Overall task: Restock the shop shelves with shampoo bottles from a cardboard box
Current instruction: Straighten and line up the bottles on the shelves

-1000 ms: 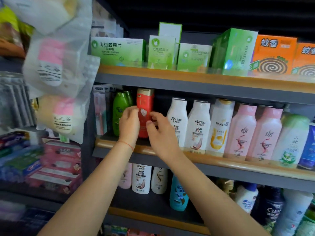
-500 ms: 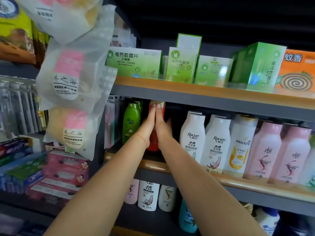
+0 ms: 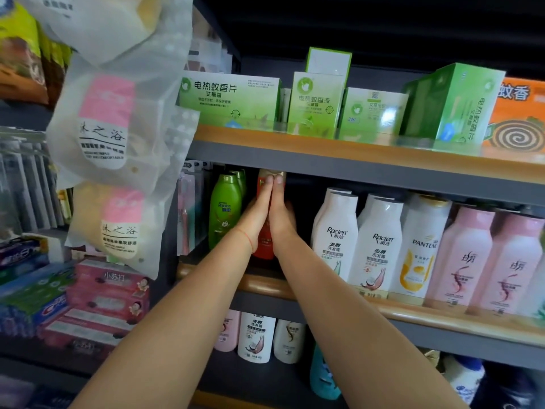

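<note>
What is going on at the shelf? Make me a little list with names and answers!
Place: shop shelf with shampoo bottles
Left hand: fingers straight, pressed flat on the red bottle
Right hand: fingers straight, pressed flat on the same bottle
Red bottle: upright, deep in the shelf
Left neighbour: green bottle
Right neighbour: white Raclen bottle
Shelf above: green boxes

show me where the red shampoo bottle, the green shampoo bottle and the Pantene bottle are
red shampoo bottle (image 3: 264, 245): head view, lower body below the hands.
green shampoo bottle (image 3: 224, 211): head view, front label.
Pantene bottle (image 3: 420, 252): head view, front label under the brand name.
</note>
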